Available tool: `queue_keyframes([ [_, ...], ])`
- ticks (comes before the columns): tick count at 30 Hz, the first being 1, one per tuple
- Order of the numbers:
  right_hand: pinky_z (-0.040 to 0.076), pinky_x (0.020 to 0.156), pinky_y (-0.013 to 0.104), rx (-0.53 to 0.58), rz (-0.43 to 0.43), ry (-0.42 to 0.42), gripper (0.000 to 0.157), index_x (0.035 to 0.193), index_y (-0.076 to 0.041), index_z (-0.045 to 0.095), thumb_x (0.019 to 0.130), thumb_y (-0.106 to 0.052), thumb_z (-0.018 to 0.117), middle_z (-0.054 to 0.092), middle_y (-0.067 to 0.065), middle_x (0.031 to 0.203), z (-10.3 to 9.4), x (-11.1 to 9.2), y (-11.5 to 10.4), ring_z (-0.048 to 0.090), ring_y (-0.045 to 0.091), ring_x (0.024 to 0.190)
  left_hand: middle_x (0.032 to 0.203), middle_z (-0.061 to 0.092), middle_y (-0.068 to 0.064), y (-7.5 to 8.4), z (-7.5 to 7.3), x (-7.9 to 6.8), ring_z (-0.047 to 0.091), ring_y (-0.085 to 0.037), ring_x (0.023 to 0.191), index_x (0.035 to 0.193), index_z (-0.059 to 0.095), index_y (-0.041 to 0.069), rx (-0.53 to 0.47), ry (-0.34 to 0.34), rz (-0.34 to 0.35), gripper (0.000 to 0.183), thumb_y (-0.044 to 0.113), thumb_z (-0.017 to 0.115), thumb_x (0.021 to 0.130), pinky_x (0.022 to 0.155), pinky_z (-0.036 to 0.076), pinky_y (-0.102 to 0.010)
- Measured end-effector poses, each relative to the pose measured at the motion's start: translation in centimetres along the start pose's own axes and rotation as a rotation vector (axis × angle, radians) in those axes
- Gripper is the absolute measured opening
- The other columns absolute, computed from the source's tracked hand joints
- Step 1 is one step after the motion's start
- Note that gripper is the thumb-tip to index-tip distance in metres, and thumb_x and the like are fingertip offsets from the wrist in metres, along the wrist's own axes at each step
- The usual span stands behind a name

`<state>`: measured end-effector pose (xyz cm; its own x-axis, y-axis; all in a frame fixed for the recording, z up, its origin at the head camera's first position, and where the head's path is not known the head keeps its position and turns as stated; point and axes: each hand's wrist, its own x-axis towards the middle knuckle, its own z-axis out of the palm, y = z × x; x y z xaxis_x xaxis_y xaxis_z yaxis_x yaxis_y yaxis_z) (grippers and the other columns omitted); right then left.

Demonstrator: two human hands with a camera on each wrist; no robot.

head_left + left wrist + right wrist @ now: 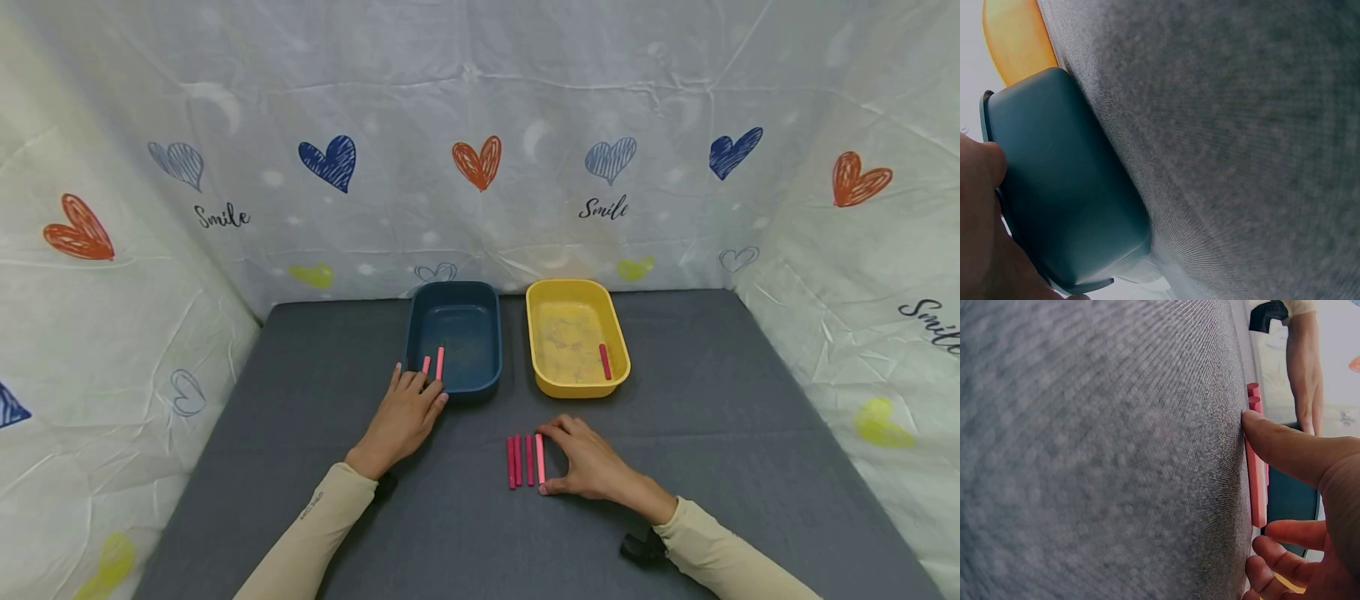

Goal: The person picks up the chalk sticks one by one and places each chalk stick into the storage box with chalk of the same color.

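Note:
My right hand (588,462) pinches a light pink stick (540,460) lengthwise, thumb at its near end and index fingertip at its far end. In the right wrist view this stick (1257,487) lies low along the cloth. Three dark pink sticks (530,461) lie side by side just left of it. My left hand (401,417) rests on the near left corner of the blue bin (495,333), its fingers over the rim. The left wrist view shows the thumb (994,164) against the rim. Inside that bin are two light pink sticks (440,363), partly behind the fingers.
To the right of the blue bin stands a yellow bin (551,388) with one dark pink stick (604,362) in it. Both stand at the back of the grey table (675,400), close to a white curtain (525,100) printed with hearts.

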<state>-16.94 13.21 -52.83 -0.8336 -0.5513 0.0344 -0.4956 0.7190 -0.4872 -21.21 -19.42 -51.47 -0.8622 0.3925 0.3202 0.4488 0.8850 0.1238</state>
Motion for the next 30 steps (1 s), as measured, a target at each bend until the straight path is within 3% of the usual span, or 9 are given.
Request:
queue_keyframes([
  [14,0.048,0.097,0.046,0.026,0.008,0.011,0.077,0.133,-0.013,0.057,0.069,-0.043,0.088,0.055,0.003,0.123,-0.2,0.0,-0.1,0.052,0.022,0.115,0.101,0.059,-0.009,0.0,0.0,-0.1,0.054,-0.032,0.11,0.104,0.061,0.014,0.014,0.025,0.022,0.02,0.029,0.048,0.104,0.114,0.027,-0.065],
  [30,0.049,0.096,0.044,0.003,0.006,0.089,0.077,0.135,-0.015,0.056,0.07,-0.04,0.088,0.052,0.003,0.128,-2.7,0.1,-1.4,0.051,0.019,0.116,0.1,0.059,-0.009,-0.4,0.2,-0.1,0.054,-0.032,0.11,0.102,0.06,0.015,0.011,0.026,0.03,0.018,0.029,0.05,0.104,0.114,0.026,-0.066],
])
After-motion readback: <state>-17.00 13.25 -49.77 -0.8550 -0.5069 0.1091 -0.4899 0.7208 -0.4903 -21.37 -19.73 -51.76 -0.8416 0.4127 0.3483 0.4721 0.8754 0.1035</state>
